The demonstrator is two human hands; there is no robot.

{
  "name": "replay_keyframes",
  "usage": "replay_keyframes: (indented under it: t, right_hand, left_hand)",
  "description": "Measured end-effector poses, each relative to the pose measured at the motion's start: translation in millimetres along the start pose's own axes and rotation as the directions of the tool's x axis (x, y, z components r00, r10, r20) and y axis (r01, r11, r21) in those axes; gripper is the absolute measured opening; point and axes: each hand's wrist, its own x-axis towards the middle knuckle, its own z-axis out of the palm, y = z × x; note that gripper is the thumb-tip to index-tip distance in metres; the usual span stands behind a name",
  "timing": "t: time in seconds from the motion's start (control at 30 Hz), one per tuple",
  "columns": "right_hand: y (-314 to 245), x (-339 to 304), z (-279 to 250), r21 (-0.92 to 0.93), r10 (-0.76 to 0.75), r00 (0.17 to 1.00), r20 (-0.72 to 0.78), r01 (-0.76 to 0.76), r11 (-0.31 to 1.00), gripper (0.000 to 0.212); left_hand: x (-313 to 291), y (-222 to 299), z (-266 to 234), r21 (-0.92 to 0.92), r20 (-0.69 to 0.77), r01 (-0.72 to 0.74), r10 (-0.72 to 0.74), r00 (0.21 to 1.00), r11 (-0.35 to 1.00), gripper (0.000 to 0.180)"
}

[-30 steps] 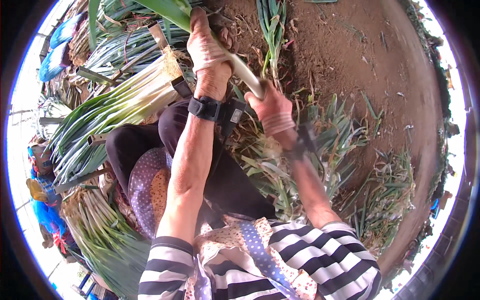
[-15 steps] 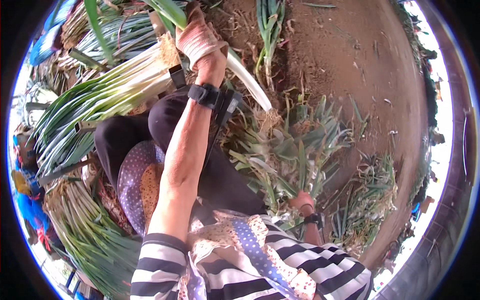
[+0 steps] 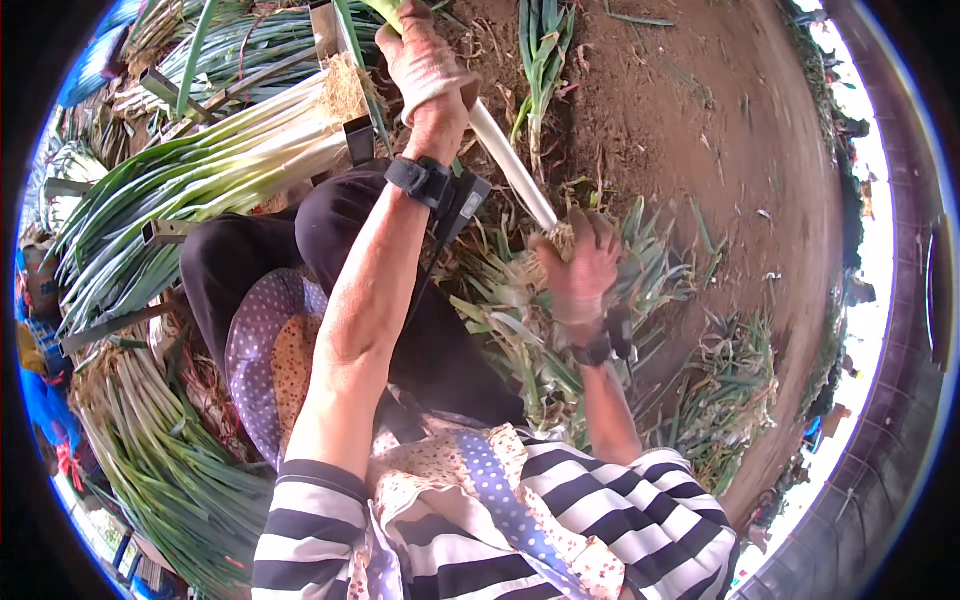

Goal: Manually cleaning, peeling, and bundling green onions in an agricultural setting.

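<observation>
My gloved left hand [image 3: 428, 70] is closed around a long green onion [image 3: 512, 168] at the upper middle. Its white stem slants down to the right, and its leaves run past the upper edge. At the root end is my right hand [image 3: 582, 272], also gloved, with thumb and fingers apart on either side of the roots; whether they touch the roots I cannot tell. Below that hand lies a heap of stripped onion leaves [image 3: 505, 325]. To the left of my knees, a thick bundle of cleaned green onions [image 3: 215, 180] rests with its roots toward my left hand.
Metal frame bars [image 3: 168, 232] stick out beside my knees. Another pile of green onions [image 3: 165, 460] lies at the lower left. A few unpeeled onions [image 3: 540, 85] lie on the brown soil [image 3: 690, 140] ahead. More leaf scraps [image 3: 725, 400] are at the right.
My right hand has risen from the leaf heap to the onion's root end and has opened. My left hand has shifted slightly right with the onion.
</observation>
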Motion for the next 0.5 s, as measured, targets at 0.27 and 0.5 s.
replay_keyframes:
  t: [0.27,0.5]
  right_hand:
    - [-0.3,8.0,37.5,-0.035,-0.184,0.958,-0.221,0.181,0.983,0.035]
    - [1.6,11.8,44.0,0.028,-0.261,0.945,-0.196,0.272,0.962,0.032]
  left_hand:
    - [-18.8,5.6,10.9,0.159,-0.115,0.094,-0.076,0.99,0.983,0.044]
    - [-5.5,0.6,8.4,0.287,-0.169,0.108,-0.06,0.984,0.952,0.056]
